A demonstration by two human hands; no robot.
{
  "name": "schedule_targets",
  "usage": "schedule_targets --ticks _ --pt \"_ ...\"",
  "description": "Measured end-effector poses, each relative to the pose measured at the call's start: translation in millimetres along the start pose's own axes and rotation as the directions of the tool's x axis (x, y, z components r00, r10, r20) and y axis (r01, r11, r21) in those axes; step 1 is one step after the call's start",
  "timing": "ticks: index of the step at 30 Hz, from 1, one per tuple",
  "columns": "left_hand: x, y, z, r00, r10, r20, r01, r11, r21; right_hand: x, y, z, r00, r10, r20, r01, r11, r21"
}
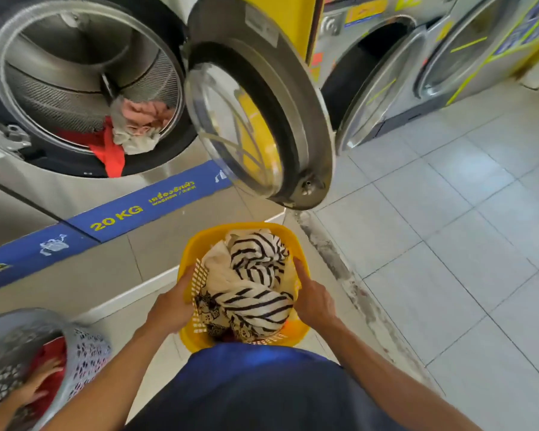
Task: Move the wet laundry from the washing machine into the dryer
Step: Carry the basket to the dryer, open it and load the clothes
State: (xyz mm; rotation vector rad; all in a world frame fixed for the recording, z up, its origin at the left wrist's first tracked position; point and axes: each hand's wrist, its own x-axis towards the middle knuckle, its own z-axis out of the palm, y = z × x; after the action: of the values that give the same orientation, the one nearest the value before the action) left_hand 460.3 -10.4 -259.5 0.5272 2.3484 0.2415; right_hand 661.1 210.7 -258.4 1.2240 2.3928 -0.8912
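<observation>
A yellow plastic basket [199, 241] is held low in front of me, filled with a twisted striped black-and-white cloth [255, 275] and a patterned piece. My left hand [171, 303] grips the basket's left rim and my right hand [313, 298] grips its right rim. The washing machine [75, 73] at upper left stands with its round door [255, 110] swung wide. Red, white and pink laundry [131, 132] lies at the drum's front lip, the red piece hanging over the edge.
A grey perforated basket [87, 353] with red cloth sits at lower left, another person's hand [35, 387] in it. A second machine [386, 73] with an open door stands at upper right. Pale tiled floor [448, 244] spreads to the right. A raised step runs below the machines.
</observation>
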Motion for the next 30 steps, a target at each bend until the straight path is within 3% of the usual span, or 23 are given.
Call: schedule_targets --ticks 8,17,22,30 --pt "-18 130 76 0.972 0.217 0.09 -0.229 0.96 0.159 -66 156 -28 0.971 0.234 -0.056 -0.22 0.957 0.187" --pt "-36 268 135 0.901 0.425 0.087 -0.433 0.893 0.123 -83 269 -118 0.908 0.311 -0.282 -0.267 0.946 0.185" --pt "-19 333 145 0.888 0.448 0.102 -0.46 0.864 0.206 -73 309 -145 0.877 0.367 -0.31 -0.312 0.926 0.214" --pt "31 414 175 0.885 0.439 0.157 -0.464 0.861 0.209 -14 374 -176 0.887 0.404 -0.222 -0.356 0.907 0.226"
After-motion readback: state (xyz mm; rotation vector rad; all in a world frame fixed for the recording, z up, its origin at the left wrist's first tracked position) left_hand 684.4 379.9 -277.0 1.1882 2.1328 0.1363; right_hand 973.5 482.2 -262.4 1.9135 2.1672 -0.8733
